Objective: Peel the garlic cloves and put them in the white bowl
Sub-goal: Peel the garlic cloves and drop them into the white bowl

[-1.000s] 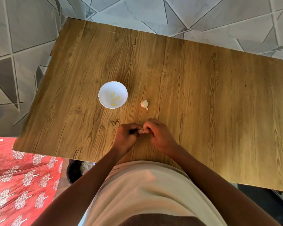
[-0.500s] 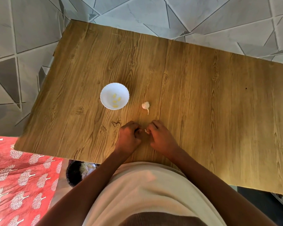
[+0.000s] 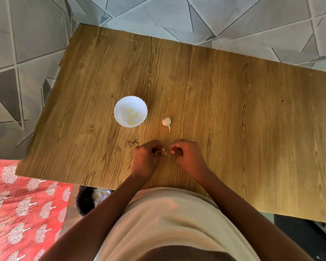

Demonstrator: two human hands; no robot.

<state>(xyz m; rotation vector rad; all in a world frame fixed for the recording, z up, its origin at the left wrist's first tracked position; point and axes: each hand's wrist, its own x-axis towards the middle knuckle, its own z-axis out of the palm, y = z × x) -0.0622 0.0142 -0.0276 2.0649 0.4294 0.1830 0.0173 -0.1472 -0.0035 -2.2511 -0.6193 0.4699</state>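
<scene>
A small white bowl [image 3: 130, 111] stands on the wooden table [image 3: 233, 113] and holds several peeled yellowish garlic cloves [image 3: 133, 116]. To its right lies a partial garlic bulb [image 3: 166, 122] in white skin with a short stem. Nearer the table's front edge, my left hand [image 3: 146, 159] and my right hand [image 3: 186, 157] face each other with curled fingers. Between their fingertips they pinch a small garlic clove [image 3: 166, 152], mostly hidden, with a thin strip of skin showing.
A dark round bin [image 3: 87, 199] with pale scraps sits on the floor below the table's front left edge. A red patterned cloth [image 3: 23, 204] lies at the lower left. Grey tiled floor surrounds the table.
My two hands have drawn slightly apart, with a strip of skin stretched between them. The bowl and the bulb have not moved on the table.
</scene>
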